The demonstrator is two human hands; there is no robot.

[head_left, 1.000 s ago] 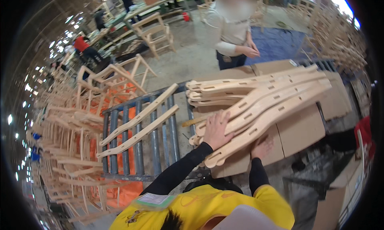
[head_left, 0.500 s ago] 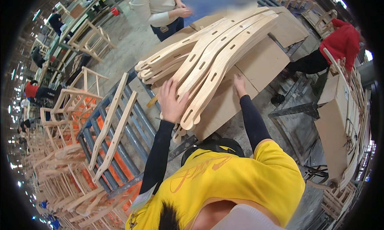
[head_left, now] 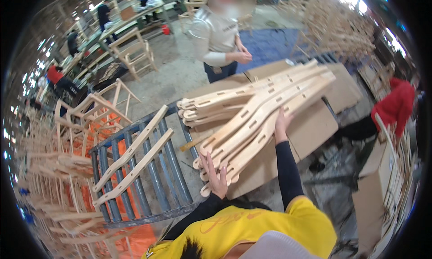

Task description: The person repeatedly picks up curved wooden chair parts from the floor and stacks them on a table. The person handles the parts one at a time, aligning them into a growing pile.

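Note:
A stack of long curved wooden chair parts point(head_left: 256, 110) with slots lies across a cardboard-covered table point(head_left: 310, 124). My left hand point(head_left: 215, 175) rests flat with spread fingers on the near ends of the parts, at the table's front edge. My right hand point(head_left: 281, 124) lies on the side of the stack further along, palm against the wood. Both arms wear black sleeves under a yellow shirt.
A blue roller rack point(head_left: 139, 173) to the left carries two more curved parts point(head_left: 132, 157). A person in a beige top point(head_left: 220, 34) stands behind the table. Wooden chair frames point(head_left: 94, 110) stand at left, cardboard boxes point(head_left: 375, 191) at right, a person in red point(head_left: 396, 106) beyond.
The view swung back to the right. My left hand slid down to the near ends of the parts and my right hand moved along the stack's side.

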